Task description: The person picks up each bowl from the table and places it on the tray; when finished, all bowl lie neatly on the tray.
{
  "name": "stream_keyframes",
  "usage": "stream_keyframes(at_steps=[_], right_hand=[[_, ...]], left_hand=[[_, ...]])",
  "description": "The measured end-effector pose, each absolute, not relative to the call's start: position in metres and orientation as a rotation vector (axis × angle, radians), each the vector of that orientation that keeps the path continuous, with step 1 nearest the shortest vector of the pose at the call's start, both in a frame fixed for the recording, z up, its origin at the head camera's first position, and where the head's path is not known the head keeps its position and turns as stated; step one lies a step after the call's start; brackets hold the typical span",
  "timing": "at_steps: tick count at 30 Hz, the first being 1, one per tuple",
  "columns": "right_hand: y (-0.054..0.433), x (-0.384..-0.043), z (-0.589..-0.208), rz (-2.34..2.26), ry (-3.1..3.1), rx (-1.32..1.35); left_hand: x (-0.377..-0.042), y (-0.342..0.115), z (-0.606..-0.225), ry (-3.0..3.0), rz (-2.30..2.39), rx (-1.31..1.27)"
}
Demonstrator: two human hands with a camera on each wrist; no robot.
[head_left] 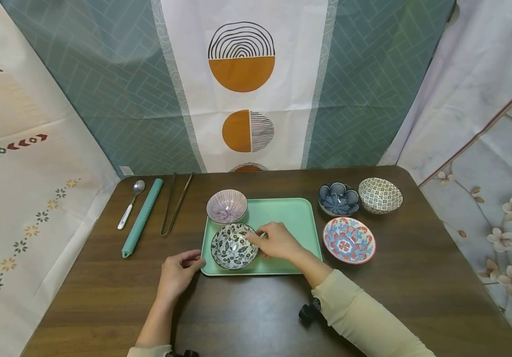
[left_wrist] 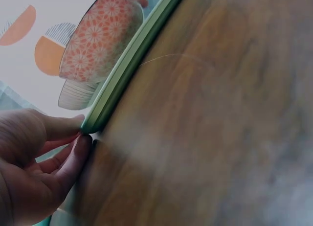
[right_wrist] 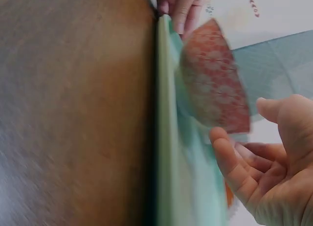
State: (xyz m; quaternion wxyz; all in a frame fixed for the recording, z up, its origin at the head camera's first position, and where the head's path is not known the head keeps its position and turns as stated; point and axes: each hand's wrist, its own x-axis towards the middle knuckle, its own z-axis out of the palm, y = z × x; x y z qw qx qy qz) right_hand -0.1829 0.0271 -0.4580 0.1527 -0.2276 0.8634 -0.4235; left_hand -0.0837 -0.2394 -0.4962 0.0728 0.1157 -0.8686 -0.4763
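My left hand (head_left: 179,271) pinches the front left corner of a pale green tray (head_left: 283,210), thumb above and fingers below in the left wrist view. On the tray's left half, toward the front, is a bowl (head_left: 233,250) with black leaf patterns inside; its outside is red with pale flowers in the right wrist view. At that bowl's right rim is my right hand (head_left: 278,241), thumb and fingers spread apart (right_wrist: 279,162). Just behind the leaf-patterned bowl stands a purple-striped bowl (head_left: 226,206), at the tray's back left.
Right of the tray stand a dark blue petal-patterned bowl (head_left: 338,199), a beige patterned bowl (head_left: 380,196) and a red-and-blue bowl (head_left: 350,240). Left of it lie metal tongs (head_left: 176,206), a rolled teal mat or cloth (head_left: 142,218) and a spoon (head_left: 131,204). Curtains surround the wooden table (head_left: 256,317).
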Motion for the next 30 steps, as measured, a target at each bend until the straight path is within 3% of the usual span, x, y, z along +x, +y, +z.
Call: stream_keyframes(at_steps=[9,18,30], right_hand=[[0.07,-0.191,-0.42,-1.313,2.57,-0.651],[0.155,-0.21,-0.392,-1.405,2.697,-0.52],[0.264,-0.227,-0.398,-1.342,3.037,-0.155]], left_hand=[[-0.083,-0.236,-0.505,-2.491,-1.43,0.311],[-0.087,-0.237,-0.515,-2.419,-1.463,0.18],[-0.091,-0.24,-0.515,-2.505,-1.358,0.169]])
